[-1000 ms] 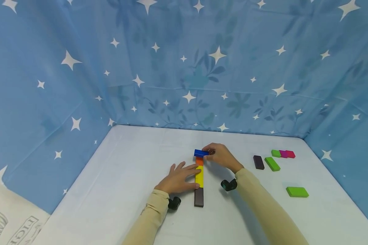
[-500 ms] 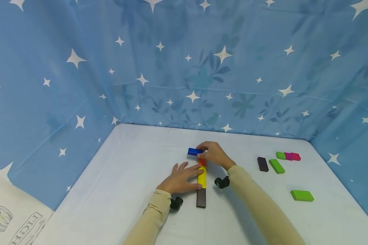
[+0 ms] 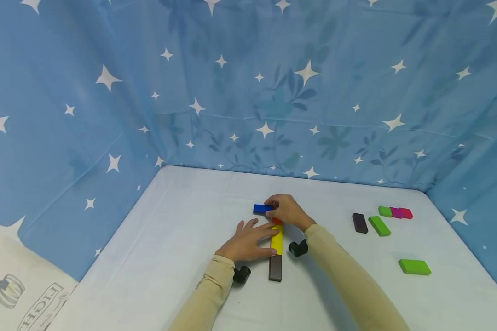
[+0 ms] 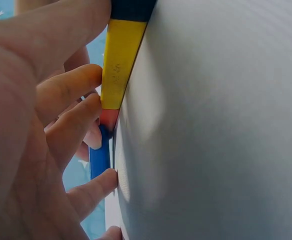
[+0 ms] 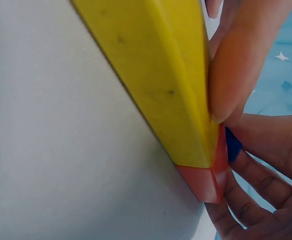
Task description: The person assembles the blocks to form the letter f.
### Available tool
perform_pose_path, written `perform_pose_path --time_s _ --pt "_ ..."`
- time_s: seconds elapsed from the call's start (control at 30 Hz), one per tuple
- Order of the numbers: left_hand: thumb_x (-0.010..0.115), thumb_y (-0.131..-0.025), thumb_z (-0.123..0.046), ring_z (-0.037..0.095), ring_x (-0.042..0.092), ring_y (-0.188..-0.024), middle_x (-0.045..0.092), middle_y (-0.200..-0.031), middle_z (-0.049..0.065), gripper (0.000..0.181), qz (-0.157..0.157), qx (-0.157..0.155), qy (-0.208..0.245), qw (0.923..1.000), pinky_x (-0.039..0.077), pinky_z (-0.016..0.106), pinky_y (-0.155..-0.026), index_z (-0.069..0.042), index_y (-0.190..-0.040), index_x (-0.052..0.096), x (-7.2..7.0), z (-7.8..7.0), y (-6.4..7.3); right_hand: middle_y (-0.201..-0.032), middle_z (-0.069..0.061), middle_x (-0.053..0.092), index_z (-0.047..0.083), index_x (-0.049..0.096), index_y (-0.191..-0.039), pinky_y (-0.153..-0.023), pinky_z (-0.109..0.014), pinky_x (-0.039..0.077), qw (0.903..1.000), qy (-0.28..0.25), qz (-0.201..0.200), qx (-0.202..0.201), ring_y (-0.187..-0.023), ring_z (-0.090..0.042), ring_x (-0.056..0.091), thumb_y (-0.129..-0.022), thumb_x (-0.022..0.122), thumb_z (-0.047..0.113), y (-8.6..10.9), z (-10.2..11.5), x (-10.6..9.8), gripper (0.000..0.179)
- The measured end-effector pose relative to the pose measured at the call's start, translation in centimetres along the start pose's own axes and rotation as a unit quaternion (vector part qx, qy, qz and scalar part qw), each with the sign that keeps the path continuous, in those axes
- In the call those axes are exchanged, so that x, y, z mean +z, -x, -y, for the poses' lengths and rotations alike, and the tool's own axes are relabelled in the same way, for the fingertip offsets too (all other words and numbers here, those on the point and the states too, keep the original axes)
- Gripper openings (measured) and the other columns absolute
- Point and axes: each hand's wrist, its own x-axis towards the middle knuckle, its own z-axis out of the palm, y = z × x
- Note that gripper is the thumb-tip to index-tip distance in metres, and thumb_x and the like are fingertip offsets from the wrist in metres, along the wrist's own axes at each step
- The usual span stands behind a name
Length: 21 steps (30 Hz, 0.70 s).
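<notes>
In the head view a row of blocks runs away from me: a dark brown block (image 3: 275, 268) nearest, then a yellow block (image 3: 276, 242), then a short orange-red block (image 3: 276, 221). My left hand (image 3: 244, 242) lies along the row's left side, fingers spread, fingertips on the yellow block. At the far end, my right hand (image 3: 289, 212) pinches a blue block (image 3: 262, 209) crosswise, its left end sticking out past the row. The right wrist view shows the orange-red block (image 5: 201, 182) against the end of the yellow block (image 5: 151, 85), the blue block (image 5: 233, 145) mostly hidden behind fingers.
To the right on the white table (image 3: 335, 289) lie a dark brown block (image 3: 360, 223), a green block (image 3: 379, 226) and another green block (image 3: 414, 266). Farther back, small green (image 3: 384, 211), purple (image 3: 396, 212) and pink (image 3: 406, 213) blocks touch in a line. A blue star-patterned curtain (image 3: 232, 92) surrounds the table.
My right hand has moved the blue block leftward across the far end of the row and down toward the table. My left hand stays at the yellow block. The head view has shifted slightly.
</notes>
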Motion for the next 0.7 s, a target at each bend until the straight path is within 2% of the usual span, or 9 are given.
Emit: perform_pose_path --time_s 0.27,0.5,0.7 --pt "0.068 -0.103 -0.053 0.04 0.022 -0.159 0.037 -0.172 -0.008 0.062 0.001 -0.007 0.008 0.9999 0.008 0.069 -0.125 -0.027 -0.158 0.057 0.04 -0.2 0.02 -0.108 -0.008 0.072 0.003 0.077 -0.126 -0.096 -0.039 0.059 0.9999 0.0 0.005 0.009 -0.096 -0.025 0.062 -0.097 0.08 0.007 0.51 -0.14 -0.17 0.029" --pt "0.067 -0.103 -0.053 0.042 0.022 -0.159 0.038 -0.171 -0.006 0.063 0.0 -0.005 0.006 1.0 0.009 0.069 -0.125 -0.027 -0.159 0.056 0.01 -0.19 0.12 -0.115 -0.009 0.073 0.003 0.077 -0.126 -0.102 -0.043 0.057 1.0 0.003 0.008 0.0 -0.1 -0.026 0.063 -0.098 0.079 0.007 0.7 -0.43 -0.06 0.029" --pt "0.066 -0.103 -0.055 0.041 0.023 -0.159 0.037 -0.171 -0.007 0.063 -0.001 -0.005 0.003 1.0 0.009 0.069 -0.125 -0.028 -0.159 0.056 0.01 -0.16 0.05 -0.12 -0.011 0.072 0.004 0.077 -0.127 -0.105 -0.046 0.055 0.9999 -0.005 0.004 0.009 -0.105 -0.028 0.063 -0.099 0.078 0.007 0.85 -0.45 0.01 0.029"
